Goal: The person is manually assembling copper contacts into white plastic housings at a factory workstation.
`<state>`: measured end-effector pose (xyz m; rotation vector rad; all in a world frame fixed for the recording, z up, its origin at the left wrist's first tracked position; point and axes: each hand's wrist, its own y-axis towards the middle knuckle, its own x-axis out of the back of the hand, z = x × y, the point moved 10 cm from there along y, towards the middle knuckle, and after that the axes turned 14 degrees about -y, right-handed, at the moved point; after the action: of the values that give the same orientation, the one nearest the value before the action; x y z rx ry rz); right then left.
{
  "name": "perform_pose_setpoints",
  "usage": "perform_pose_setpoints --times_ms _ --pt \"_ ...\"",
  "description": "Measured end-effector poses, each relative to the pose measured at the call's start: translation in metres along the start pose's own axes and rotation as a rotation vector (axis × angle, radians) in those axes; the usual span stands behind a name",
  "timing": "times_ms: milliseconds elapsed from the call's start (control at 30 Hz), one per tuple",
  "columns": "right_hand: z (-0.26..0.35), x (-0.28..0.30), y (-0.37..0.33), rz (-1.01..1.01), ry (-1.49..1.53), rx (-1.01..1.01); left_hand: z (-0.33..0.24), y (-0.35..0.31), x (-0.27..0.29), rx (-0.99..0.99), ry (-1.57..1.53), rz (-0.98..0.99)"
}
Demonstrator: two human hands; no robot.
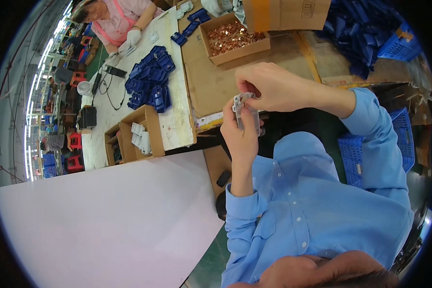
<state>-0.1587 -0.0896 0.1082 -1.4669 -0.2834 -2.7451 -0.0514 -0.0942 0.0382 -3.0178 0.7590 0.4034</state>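
A small clear-and-white plastic casing (251,121) is held up in front of my chest, just off the table edge. My left hand (240,137) grips it from the left, thumb across its face. Over the casing's upper end, the bent fingers of my right hand (273,86) are pinched together; whatever small part they hold is hidden. Beyond my hands, an open cardboard box (263,46) of small copper-coloured metal pieces (230,37) sits on the cardboard-covered bench (204,86).
Blue plastic housings (151,77) lie piled on the white table to the left, near a carton (153,134) with white casings. More blue parts (357,29) are heaped far right. A co-worker (115,21) in pink sits far left. A blue crate (353,158) stands by my right arm.
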Motion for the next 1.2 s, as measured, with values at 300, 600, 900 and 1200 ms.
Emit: perform_pose_setpoints --times_ms 300,600,900,1200 --pt "-0.015 -0.016 0.014 -0.039 -0.081 0.036 0.017 0.013 0.006 0.080 0.029 -0.020" --pt "-0.062 -0.035 0.044 0.061 0.051 -0.036 0.041 0.051 0.011 0.100 0.152 0.008" --pt "-0.079 -0.053 0.066 0.046 -0.026 -0.055 0.065 0.075 0.025 0.143 0.058 -0.075" --pt "-0.087 -0.039 0.121 -0.106 -0.094 -0.009 0.053 0.104 0.067 0.041 0.343 -0.088"
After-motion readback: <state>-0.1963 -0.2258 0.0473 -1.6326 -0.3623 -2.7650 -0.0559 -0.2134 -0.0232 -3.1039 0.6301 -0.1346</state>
